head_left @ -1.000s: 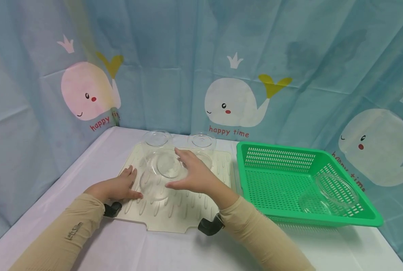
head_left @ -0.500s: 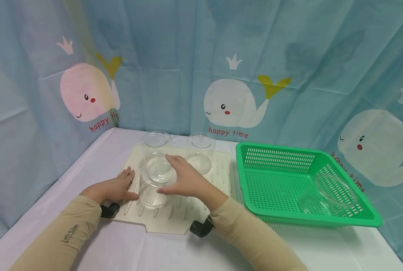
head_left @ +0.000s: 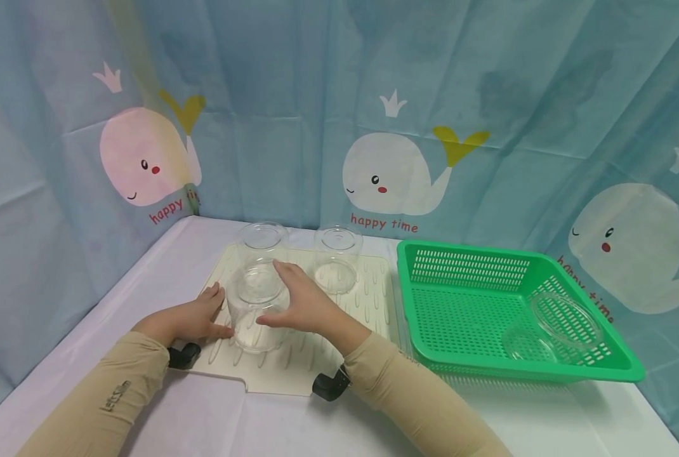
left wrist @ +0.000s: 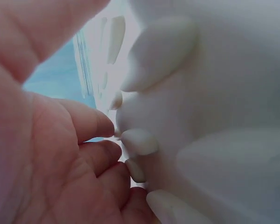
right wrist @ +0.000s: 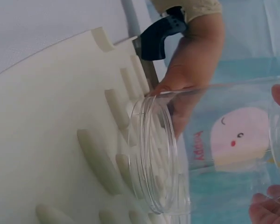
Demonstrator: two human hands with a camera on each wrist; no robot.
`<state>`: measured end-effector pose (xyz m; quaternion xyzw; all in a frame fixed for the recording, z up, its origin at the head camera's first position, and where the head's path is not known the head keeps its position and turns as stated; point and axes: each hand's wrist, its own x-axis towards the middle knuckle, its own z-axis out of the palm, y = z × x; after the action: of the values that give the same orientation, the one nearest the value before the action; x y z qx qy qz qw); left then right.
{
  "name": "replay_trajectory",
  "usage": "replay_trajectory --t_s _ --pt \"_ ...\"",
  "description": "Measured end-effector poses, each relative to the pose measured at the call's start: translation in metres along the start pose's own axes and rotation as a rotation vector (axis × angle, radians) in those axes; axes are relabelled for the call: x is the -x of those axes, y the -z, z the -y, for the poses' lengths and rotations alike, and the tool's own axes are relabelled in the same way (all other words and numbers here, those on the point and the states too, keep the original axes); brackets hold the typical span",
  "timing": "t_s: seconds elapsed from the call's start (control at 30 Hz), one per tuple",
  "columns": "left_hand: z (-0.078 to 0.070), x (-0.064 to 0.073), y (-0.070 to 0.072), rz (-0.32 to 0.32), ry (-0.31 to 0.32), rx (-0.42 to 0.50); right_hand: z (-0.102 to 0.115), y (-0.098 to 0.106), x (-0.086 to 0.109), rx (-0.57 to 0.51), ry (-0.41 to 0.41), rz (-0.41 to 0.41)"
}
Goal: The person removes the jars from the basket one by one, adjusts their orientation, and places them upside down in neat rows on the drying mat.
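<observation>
An upside-down clear jar [head_left: 255, 331] stands on or just over the ridged cream draining mat [head_left: 302, 362]. My right hand [head_left: 311, 306] grips the jar around its upper end, thumb on the near side and fingers on the far side. In the right wrist view, the ringed rim of the jar [right wrist: 154, 154] faces the mat; whether it bears fully on the ridges I cannot tell. My left hand [head_left: 188, 319] rests at the mat's left edge with fingers extended, its thumb close to the jar's lower rim. Close up in the left wrist view, the fingers [left wrist: 100, 123] lie beside the mat's ridges.
Behind the held jar stand two more clear jars, one back left [head_left: 263, 238] and one back right [head_left: 337, 244]. A green slotted basket [head_left: 459, 362] sits to the right, with a tilted clear jar [head_left: 568, 320] inside. A blue whale-print curtain [head_left: 294, 165] hangs behind.
My right hand has moved left and slightly nearer with the jar, which has gone from tilted to upright on its rim. The left hand has shifted very slightly left.
</observation>
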<state>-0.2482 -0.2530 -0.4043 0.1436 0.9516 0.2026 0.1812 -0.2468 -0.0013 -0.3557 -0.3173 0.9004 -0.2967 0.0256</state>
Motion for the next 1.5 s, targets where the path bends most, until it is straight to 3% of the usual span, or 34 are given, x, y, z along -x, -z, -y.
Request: replay_trajectory --t_s 0.33,0.8,0.93,1.17,1.33,1.5 --pt "0.004 0.0 0.001 0.003 -0.008 -0.043 -0.002 -0.003 -0.003 -0.137 -0.043 0.026" --pt "0.006 -0.005 0.0 0.003 -0.004 -0.021 0.001 0.007 -0.005 -0.163 -0.064 0.057" --pt "0.005 -0.004 0.0 0.012 0.01 -0.013 0.008 0.031 0.0 -0.189 -0.054 0.021" --pt "0.003 -0.001 0.0 0.005 0.003 -0.006 0.018 0.095 0.026 -0.218 0.023 -0.056" --pt "0.001 -0.001 -0.001 0.004 0.014 0.006 0.002 0.141 0.053 -0.192 0.039 -0.114" --pt "0.0 -0.001 -0.001 0.006 0.03 0.001 -0.028 0.176 0.079 -0.128 -0.058 -0.147"
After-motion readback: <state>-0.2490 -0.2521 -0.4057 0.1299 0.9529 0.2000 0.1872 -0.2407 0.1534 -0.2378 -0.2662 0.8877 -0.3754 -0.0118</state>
